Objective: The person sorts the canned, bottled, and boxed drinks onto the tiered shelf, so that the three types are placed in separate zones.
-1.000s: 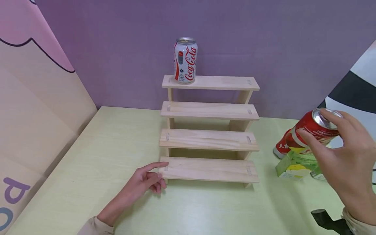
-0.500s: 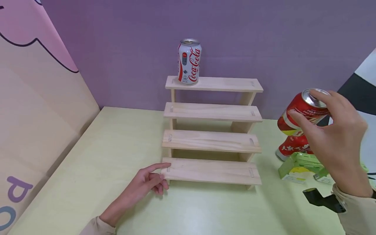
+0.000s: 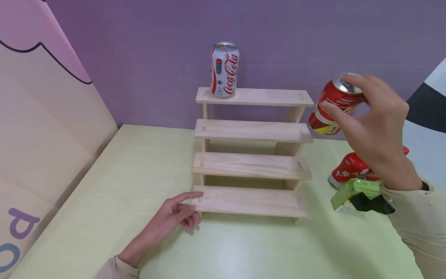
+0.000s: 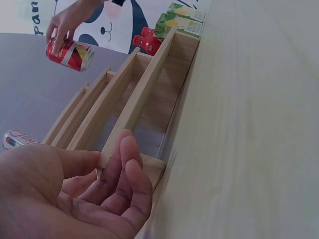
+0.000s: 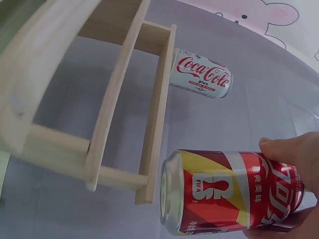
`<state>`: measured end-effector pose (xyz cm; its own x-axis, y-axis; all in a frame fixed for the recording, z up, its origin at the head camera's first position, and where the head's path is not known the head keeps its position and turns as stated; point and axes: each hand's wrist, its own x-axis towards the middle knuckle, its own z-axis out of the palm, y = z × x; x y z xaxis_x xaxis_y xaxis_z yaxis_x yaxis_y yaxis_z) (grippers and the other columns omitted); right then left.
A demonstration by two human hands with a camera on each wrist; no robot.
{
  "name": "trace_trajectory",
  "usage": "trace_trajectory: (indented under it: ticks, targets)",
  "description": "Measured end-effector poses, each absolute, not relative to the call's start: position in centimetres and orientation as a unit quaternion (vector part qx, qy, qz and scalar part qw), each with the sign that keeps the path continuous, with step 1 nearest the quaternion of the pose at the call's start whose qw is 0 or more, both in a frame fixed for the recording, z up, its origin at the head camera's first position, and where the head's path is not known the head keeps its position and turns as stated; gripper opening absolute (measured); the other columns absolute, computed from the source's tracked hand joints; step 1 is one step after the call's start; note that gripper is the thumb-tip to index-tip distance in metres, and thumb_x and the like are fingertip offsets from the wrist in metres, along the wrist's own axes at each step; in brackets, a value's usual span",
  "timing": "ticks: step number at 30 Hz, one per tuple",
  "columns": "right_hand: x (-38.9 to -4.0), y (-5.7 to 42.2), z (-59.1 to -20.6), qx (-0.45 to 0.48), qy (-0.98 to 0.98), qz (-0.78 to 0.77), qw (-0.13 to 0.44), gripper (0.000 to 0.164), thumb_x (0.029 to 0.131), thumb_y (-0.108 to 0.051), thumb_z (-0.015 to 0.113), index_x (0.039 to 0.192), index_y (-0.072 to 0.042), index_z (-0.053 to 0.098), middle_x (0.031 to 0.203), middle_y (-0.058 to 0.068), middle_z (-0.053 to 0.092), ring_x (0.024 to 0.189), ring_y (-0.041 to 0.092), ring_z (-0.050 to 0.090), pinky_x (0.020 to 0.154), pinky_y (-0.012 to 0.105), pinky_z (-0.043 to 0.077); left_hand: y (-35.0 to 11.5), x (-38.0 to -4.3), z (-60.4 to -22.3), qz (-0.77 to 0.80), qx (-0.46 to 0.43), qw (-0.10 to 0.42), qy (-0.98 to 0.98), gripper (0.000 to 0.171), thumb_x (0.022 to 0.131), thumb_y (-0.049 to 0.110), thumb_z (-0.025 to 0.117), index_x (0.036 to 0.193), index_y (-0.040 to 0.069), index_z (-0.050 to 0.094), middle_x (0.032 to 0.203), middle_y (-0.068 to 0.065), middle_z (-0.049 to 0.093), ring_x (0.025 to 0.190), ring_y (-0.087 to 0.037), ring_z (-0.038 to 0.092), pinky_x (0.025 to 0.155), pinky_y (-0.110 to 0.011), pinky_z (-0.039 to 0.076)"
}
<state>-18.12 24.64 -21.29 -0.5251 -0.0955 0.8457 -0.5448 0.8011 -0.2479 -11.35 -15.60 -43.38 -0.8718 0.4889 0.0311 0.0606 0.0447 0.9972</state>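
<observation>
Shelf (image 3: 249, 165), apparently steadied only where the left hand (image 3: 174, 212) pinches the left end of the lowest board (image 3: 249, 200), could shift if clipped on its right side, and that jolt could topple the white can (image 3: 224, 71) standing upright above. Right hand (image 3: 376, 116) is clamped near the top of the tilted red can (image 5: 224, 191); a slackened hold could drop it. Red can hangs in that grasp, near the shelf's upper right end, well apart from the left hand.
</observation>
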Motion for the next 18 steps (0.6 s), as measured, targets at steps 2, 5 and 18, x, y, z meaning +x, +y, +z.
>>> trace_trajectory:
  ticks: [2,5,18]
  targets:
    - [-18.8,24.1,-21.1,0.183,-0.839,0.268,0.438,0.052,0.08,-0.014,0.085,0.129,-0.009,0.067,0.123,0.01,0.068,0.106,0.001,0.055,0.088,0.006,0.041,-15.7,-11.3,-43.4,0.663,0.195,0.161,0.705,0.041,0.105,0.013,0.052,0.146,0.011,0.049,0.089,-0.026,0.069,0.071,-0.019,0.064,0.068,-0.031,0.056]
    - [-19.9,23.6,-20.8,0.162,-0.838,0.309,0.42,0.049,0.083,-0.017,0.083,0.13,-0.013,0.067,0.126,0.005,0.067,0.108,0.004,0.056,0.09,0.009,0.045,-15.8,-11.4,-43.4,0.662,0.199,0.161,0.705,0.041,0.105,0.013,0.052,0.146,0.011,0.049,0.089,-0.027,0.068,0.07,-0.018,0.063,0.068,-0.03,0.056]
    - [-24.2,21.3,-18.9,0.089,-0.86,0.344,0.367,0.05,0.086,-0.034,0.078,0.132,-0.017,0.066,0.13,0.004,0.065,0.112,0.017,0.06,0.092,0.018,0.049,-15.8,-11.5,-43.4,0.664,0.207,0.161,0.7,0.042,0.105,0.014,0.053,0.146,0.01,0.048,0.089,-0.023,0.07,0.07,-0.019,0.064,0.068,-0.031,0.056]
